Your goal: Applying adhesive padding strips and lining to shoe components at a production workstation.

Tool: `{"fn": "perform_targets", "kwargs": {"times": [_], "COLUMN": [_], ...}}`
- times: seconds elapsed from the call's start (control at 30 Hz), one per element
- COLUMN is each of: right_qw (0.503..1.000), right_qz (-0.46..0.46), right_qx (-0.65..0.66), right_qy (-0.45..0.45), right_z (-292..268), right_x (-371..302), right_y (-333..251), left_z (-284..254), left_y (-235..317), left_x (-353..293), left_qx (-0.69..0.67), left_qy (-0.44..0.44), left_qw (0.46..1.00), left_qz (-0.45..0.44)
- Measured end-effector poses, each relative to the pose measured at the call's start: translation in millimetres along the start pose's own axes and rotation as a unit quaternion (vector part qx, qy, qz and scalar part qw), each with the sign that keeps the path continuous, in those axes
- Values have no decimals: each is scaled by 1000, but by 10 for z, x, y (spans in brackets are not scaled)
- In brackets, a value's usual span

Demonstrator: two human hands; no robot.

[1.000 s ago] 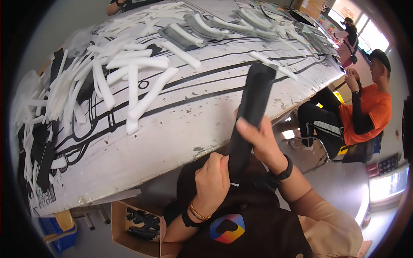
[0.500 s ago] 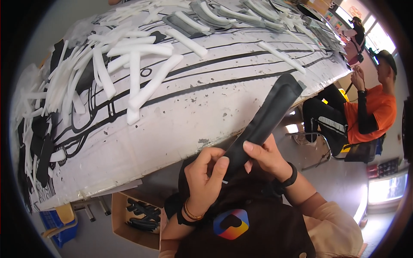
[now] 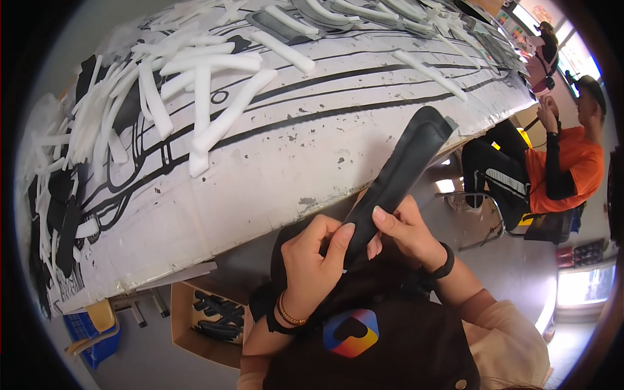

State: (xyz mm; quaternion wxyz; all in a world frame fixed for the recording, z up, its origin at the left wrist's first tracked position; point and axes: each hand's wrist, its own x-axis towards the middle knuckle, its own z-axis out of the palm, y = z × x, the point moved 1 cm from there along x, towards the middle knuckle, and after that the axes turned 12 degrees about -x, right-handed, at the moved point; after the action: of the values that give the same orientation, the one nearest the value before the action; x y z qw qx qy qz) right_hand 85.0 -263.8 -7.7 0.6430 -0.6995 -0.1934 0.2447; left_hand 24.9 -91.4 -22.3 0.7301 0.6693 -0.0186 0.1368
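Observation:
A long black strip of smooth, leather-like material [image 3: 406, 159] slants up and to the right from my hands, its rounded far end over the table's front edge. It looks padded, with a raised middle and a flat border along the side. My left hand [image 3: 312, 257] pinches the lower end, thumb on top. Just to the right, my right hand [image 3: 411, 233] grips the same strip with its thumb pressed on the upper face and fingers curled beneath. The lowest end of the strip blends into my dark apron [image 3: 403, 344].
The white table [image 3: 279, 175] bears a heap of white foam strips [image 3: 153, 97] at left. Grey-black covers with foam strips [image 3: 286, 27] lie at the back. Below stand a cardboard box of black pieces [image 3: 188, 341] and a blue crate [image 3: 97, 341]. At right sits a person in orange [image 3: 572, 166].
The view has shifted slightly, so the table edge sits a little higher. Both hands keep their hold on the black strip, with the left thumb slightly farther up it.

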Motion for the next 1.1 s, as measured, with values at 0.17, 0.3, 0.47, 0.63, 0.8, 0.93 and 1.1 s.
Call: {"fn": "perform_targets", "kwargs": {"times": [0.17,0.3,0.47,0.63,0.8,0.93,1.1], "right_qw": [992,993,995,980,969,949,987], "right_qz": [-62,-48,-44,-87,-118,-101,-59], "right_qx": [68,63,47,101,90,184,86], "right_qy": [82,87,73,148,200,235,124], "right_z": [-59,-46,-67,31,-34,-382,-221], "right_x": [-14,-53,-91,-145,-110,-124,-61], "right_y": [48,100,203,287,301,395,223], "left_z": [-19,-56,21,-7,-127,-418,-1151], "left_y": [-98,-101,-134,-154,-70,-121,-276], "left_x": [-59,-70,-91,-90,-162,-264,-602], "left_qx": [-254,-102,-152,-210,-96,-85,-124], "left_qy": [0,-1,14,-29,-3,-16,27], "left_qw": [948,991,983,962,992,995,985], "left_qz": [-190,-89,-102,-175,-82,-59,-113]}}
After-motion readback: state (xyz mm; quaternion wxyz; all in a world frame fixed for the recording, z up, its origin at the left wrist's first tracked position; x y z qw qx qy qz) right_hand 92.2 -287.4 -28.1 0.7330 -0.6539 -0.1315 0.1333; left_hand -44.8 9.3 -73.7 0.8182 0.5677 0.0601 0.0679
